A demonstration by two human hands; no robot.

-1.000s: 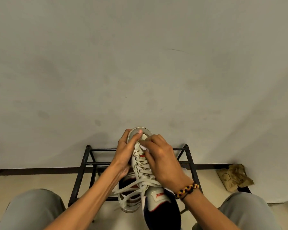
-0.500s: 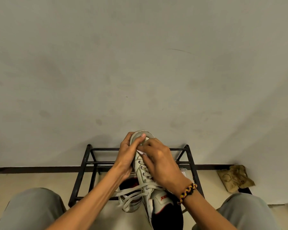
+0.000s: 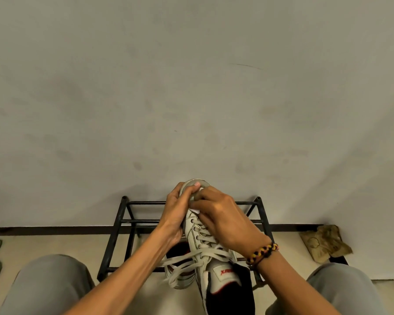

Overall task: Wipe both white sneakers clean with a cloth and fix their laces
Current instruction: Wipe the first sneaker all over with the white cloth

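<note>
Head view. Step in hand, as judged: wiping the toe of the first white leather lace-up sneaker (image 3: 205,242), which is held in the air above the black metal tube shoe rack (image 3: 114,237), toe pointing far, heel near.

The left hand (image 3: 176,212) curls its fingers round the left side of the toe, thumb on the rounded grey rubber toe cap (image 3: 195,181). The right hand (image 3: 223,220) pinches a small white cloth (image 3: 195,210) against the toe; only a corner shows.

Flat off-white laces (image 3: 191,261) hang loose and untied.

A second sneaker (image 3: 180,267) lies beneath on the rack, mostly hidden.

Next move probably calls for short firm strokes and a steady left-hand grip. Leather looks smooth and scuffed.
</note>
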